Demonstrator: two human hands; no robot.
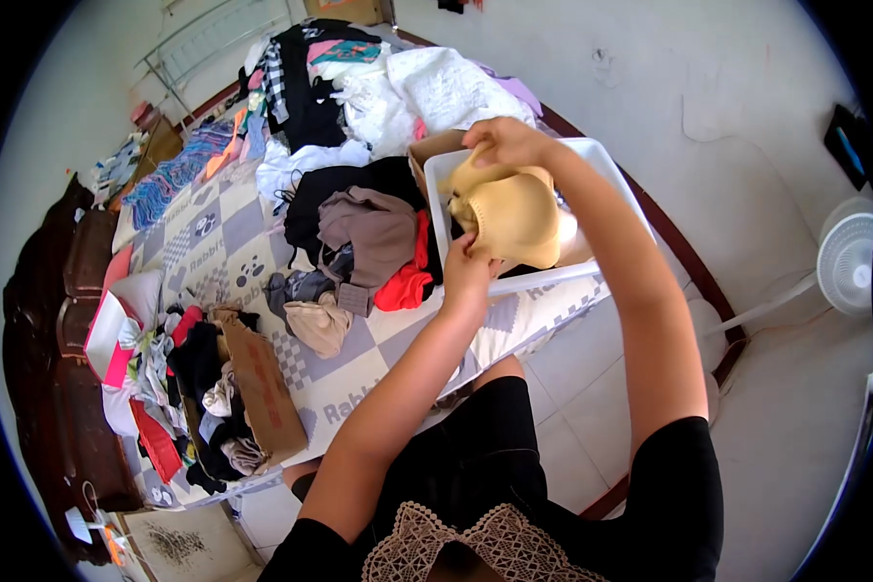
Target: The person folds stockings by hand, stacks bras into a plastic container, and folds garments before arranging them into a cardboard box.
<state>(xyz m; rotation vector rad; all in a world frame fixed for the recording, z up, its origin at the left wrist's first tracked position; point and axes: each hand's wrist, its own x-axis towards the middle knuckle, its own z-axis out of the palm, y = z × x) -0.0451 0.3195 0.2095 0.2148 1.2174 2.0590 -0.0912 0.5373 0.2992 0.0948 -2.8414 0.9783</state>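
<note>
A yellow padded garment point(516, 215) is held up over a white plastic bin point(601, 160) at the right side of the bed. My left hand point(470, 264) grips its lower left edge, with the fingers closed on the cloth. At its upper left, my right hand point(502, 144) pinches a band or strap of the same garment. Inside the bin, beneath the garment, some light and dark cloth shows in part; the rest is hidden by the garment and my right arm.
Left of the bin lie a brown-grey top point(364, 228), a red cloth point(404, 289) and a beige cloth point(318, 324). A cardboard box point(262, 393) of clothes stands at the bed's near left. White lacy clothes point(446, 92) lie behind. A white fan point(849, 262) stands right.
</note>
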